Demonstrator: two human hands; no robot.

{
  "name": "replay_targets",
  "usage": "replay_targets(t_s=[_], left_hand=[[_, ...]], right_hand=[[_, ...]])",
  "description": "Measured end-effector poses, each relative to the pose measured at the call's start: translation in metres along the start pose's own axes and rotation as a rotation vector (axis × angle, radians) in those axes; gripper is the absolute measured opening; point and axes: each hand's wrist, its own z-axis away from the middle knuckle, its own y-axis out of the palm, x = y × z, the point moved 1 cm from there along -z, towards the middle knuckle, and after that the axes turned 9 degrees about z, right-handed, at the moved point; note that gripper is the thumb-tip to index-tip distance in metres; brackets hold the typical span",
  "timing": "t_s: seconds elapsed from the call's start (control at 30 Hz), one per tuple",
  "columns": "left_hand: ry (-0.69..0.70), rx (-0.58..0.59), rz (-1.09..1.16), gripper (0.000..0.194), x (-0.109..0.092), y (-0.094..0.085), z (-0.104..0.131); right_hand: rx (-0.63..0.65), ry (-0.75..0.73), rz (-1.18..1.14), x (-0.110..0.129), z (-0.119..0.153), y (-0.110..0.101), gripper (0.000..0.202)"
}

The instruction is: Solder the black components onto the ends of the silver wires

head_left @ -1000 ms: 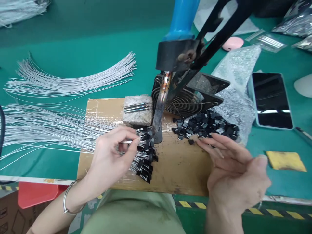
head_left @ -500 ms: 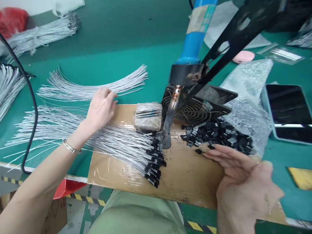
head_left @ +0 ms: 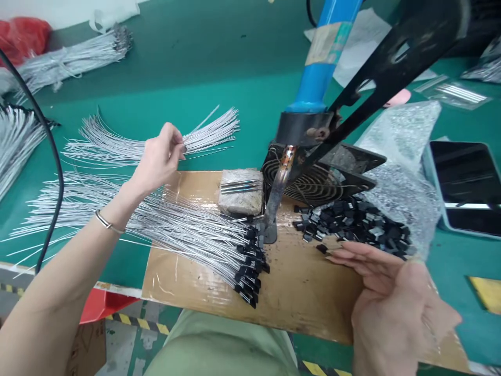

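My left hand (head_left: 158,159) pinches a white wire (head_left: 206,118) at the upper bundle of loose white wires (head_left: 213,131); the wire's far end sticks up above the others. The exact grip between its fingertips is partly hidden. Under my left forearm lies a wider spread of wires (head_left: 188,230) with black connectors (head_left: 250,266) on their right ends. My right hand (head_left: 391,297) is open, palm turned inward, fingers stretched out beside a single black connector (head_left: 322,249). Behind those fingers sits a pile of small black connectors (head_left: 352,222).
A soldering iron (head_left: 313,78) with a blue handle hangs on a black bracket (head_left: 395,68), tip down over the cardboard (head_left: 305,297). Around it are a fan (head_left: 313,180), a wrapped block (head_left: 240,201) bearing metal rods, a plastic bag (head_left: 403,151) and a phone (head_left: 465,183).
My left hand has moved slightly up and left, and one wire now stands out from the upper bundle. My right hand keeps about the same place. The whole view has shifted a little.
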Motion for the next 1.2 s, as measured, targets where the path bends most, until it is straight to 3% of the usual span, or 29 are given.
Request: replay_targets(t_s=[0.17, 0.3, 0.4, 0.47, 0.53, 0.6, 0.77, 0.83, 0.97, 1.2], left_hand=[[-0.145, -0.187, 0.397, 0.007, -0.013, -0.006, 0.007], [-0.194, -0.216, 0.455, 0.015, -0.032, -0.024, 0.019], [-0.221, -0.072, 0.452, 0.013, -0.041, -0.045, 0.034], [-0.272, 0.164, 0.524, 0.012, -0.046, -0.054, 0.048], [-0.306, 0.351, 0.621, 0.011, -0.050, -0.057, 0.063], [-0.338, 0.464, 0.682, 0.013, -0.057, -0.052, 0.079], [-0.334, 0.492, 0.773, 0.016, -0.082, -0.028, 0.105], [-0.332, 0.487, 0.760, 0.016, -0.089, -0.021, 0.110], [-0.316, 0.492, 0.726, 0.018, -0.094, -0.016, 0.113], [-0.287, 0.491, 0.770, 0.020, -0.088, -0.015, 0.114]], right_hand=[[0.001, -0.028, -0.017, -0.001, 0.000, 0.000, 0.048], [-0.029, -0.046, -0.031, 0.001, -0.001, 0.002, 0.048], [-0.039, -0.063, -0.044, 0.001, -0.001, 0.002, 0.048], [-0.045, -0.088, -0.042, 0.000, 0.002, -0.001, 0.046], [-0.014, -0.119, 0.001, 0.000, 0.008, -0.003, 0.042], [0.094, -0.151, 0.060, 0.002, 0.017, -0.004, 0.035], [0.591, -0.191, -0.023, 0.025, 0.045, 0.015, 0.021], [0.705, -0.182, -0.065, 0.034, 0.052, 0.026, 0.014], [0.686, -0.139, -0.108, 0.041, 0.056, 0.038, 0.019], [0.688, -0.082, -0.096, 0.032, 0.054, 0.035, 0.026]])
